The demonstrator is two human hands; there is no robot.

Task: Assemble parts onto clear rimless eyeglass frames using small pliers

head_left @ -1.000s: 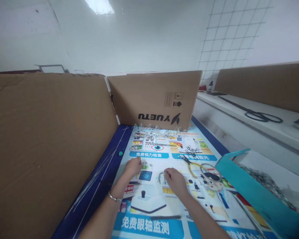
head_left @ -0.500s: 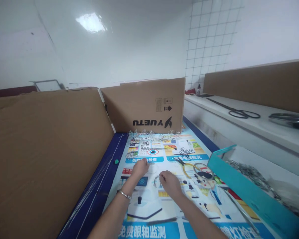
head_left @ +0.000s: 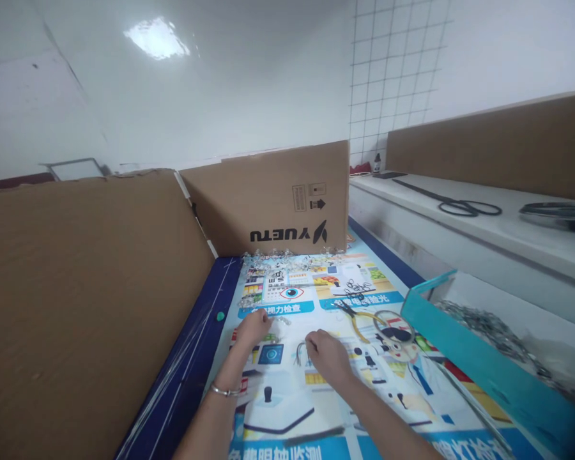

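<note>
My left hand, a bracelet on its wrist, is closed in a pinch over the printed mat. Small clear beads show just beyond its fingertips; whether the fingers hold any of them is hidden. To its right, my right hand is closed, with thin bent wires curving down from its fingertips. Pliers with yellow handles lie farther right, their jaws pointing away to the left. A round clear ring or coil overlaps the handle ends.
Clear beads line the foot of the cardboard wall. Dark curled wires lie behind the pliers. At right stands a turquoise box of metal pieces. Scissors rest on the white ledge. Long wires lie along the left edge.
My left hand has drawn left and slightly nearer, uncovering the small clear beads beside it. The right hand stays almost in place. The view has shifted slightly.
</note>
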